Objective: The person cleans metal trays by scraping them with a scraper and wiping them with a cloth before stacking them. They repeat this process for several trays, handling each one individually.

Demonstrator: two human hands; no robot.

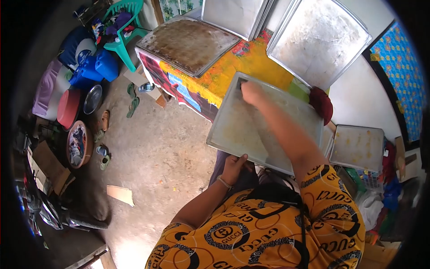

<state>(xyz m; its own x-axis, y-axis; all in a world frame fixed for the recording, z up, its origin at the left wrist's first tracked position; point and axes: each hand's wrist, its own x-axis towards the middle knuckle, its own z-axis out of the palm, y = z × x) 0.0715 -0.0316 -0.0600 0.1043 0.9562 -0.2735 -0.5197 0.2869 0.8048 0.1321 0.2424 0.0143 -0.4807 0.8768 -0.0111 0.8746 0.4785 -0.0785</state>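
Observation:
A large rectangular metal baking tray (277, 116) slants across my lap, its far side against the cloth-covered table. My left hand (235, 168) grips its near edge, with the thumb over the rim. Near the far left corner of the tray, my right hand (252, 93) is closed and pressed down to the surface. A small dark object (241, 84) shows at its fingers; its kind cannot be made out. The tray surface looks dull and greyish, with a smeared film.
A browned tray (188, 42) lies on the table (219, 89). Upright trays (320, 38) lean at the back, and a stained tray (357, 147) rests at right. A green chair (125, 31), blue jugs (96, 69), a clothes basket (80, 143) and slippers (132, 101) are at left.

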